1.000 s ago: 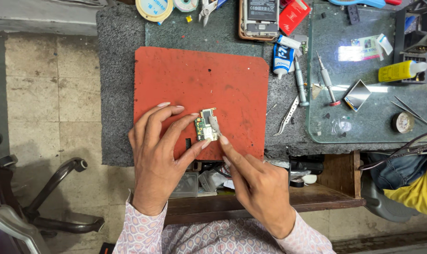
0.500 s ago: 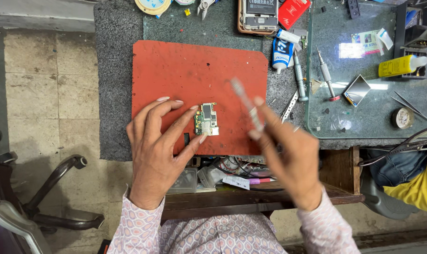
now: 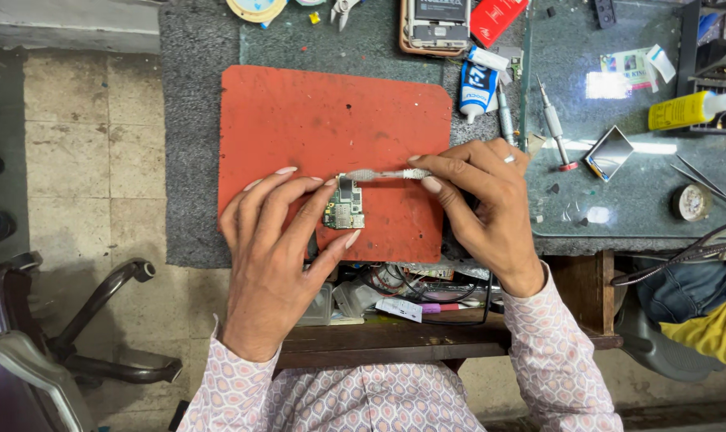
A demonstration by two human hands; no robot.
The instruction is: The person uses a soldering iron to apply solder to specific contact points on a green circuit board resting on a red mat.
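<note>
Head view: left hand [image 3: 271,256] pinned a small board [image 3: 345,204] near the red mat's [image 3: 299,112] lower edge, fingers clamped on its sides. Right hand [image 3: 483,200] pinched a slim tool [image 3: 387,174], held level along the mat, tip touching the board's top edge, wrist bent inward.

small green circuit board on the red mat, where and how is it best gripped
By its two long side edges, coming from below. The small green circuit board lies flat on the red rubber mat, components up; the left hand pinches its sides, while the slim metal tool in the right hand occupies the top edge.
</note>
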